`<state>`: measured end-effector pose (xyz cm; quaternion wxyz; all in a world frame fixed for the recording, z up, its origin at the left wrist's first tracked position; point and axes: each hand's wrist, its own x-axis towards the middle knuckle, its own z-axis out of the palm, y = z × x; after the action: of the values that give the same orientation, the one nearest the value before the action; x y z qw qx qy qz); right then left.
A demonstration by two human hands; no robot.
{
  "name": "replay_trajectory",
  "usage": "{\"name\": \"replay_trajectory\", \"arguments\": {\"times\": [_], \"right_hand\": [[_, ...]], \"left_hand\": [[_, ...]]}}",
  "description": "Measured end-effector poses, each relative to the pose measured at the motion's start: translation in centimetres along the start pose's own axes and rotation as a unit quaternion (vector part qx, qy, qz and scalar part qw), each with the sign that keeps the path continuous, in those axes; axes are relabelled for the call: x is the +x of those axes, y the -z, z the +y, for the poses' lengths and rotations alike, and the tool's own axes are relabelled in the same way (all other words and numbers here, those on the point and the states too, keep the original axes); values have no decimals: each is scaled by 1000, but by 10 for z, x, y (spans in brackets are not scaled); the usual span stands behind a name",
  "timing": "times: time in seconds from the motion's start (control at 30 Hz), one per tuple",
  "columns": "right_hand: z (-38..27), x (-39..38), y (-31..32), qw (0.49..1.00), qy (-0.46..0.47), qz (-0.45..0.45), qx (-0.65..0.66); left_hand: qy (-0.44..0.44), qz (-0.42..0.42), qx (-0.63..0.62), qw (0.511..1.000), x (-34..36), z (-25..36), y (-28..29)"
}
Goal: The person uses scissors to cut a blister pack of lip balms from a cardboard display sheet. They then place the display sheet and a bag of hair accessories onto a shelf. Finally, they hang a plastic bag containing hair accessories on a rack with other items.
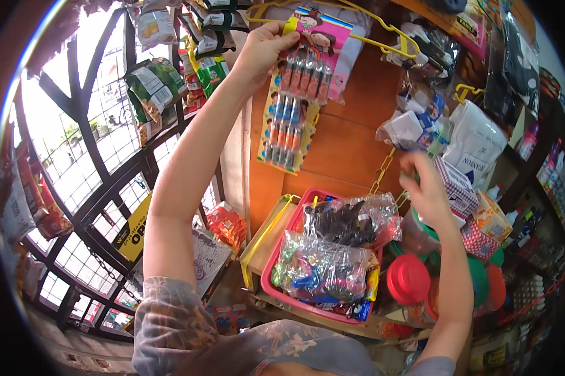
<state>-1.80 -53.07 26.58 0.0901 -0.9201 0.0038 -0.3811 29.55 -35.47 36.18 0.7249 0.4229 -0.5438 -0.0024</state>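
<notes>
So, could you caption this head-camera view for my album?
Left hand pinching colourful cards of small tubes, right hand near a yellow chain.

Left hand (263, 51) on pink card (325, 39) of small tubes (304, 78), right hand (428, 188) near yellow chain (379, 174)

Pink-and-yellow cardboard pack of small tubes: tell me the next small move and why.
Probably bring the right hand up to steady the pink-and-yellow cardboard pack: the left hand grips it only near the top, the rest hangs down, and the right is apart from it, near the yellow chain.
</notes>
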Motion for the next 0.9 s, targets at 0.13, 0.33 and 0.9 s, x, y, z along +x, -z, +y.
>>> {"name": "replay_trajectory", "arguments": {"times": [0.13, 0.33, 0.9], "right_hand": [[-25, 114, -23, 993, 37, 107, -16], [-20, 257, -55, 912, 222, 281, -199], [-11, 304, -53, 983, 148, 97, -47]], "left_hand": [[-74, 28, -40, 996, 39, -14, 14], [-192, 89, 59, 976, 95, -34, 42], [-218, 255, 494, 802, 66, -25, 14]]}}
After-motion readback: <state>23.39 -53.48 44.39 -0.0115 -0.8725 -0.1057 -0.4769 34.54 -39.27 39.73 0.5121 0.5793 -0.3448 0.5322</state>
